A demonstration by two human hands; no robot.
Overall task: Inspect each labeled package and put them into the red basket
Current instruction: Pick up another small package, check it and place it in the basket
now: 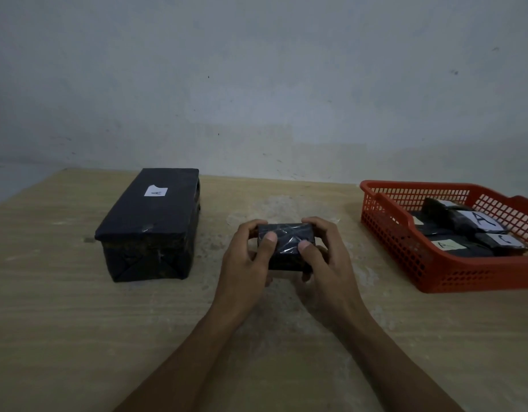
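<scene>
Done: several labelled packages [464,230] lying inside red basket [405,233].
In hand: small black package [286,248] gripped by left hand [244,257] and right hand [322,263] above worktop [78,322].
Left: large box [149,221] marked A.

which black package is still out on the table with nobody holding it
The big black box at left, white A label on top. The small package is held in both hands; the others lie in the red basket.

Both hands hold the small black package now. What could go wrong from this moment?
1. No label shows on the small black package that the left hand and right hand grip, so inspection may be incomplete.
2. The red basket already holds several packages; another might sit unstable.
</scene>
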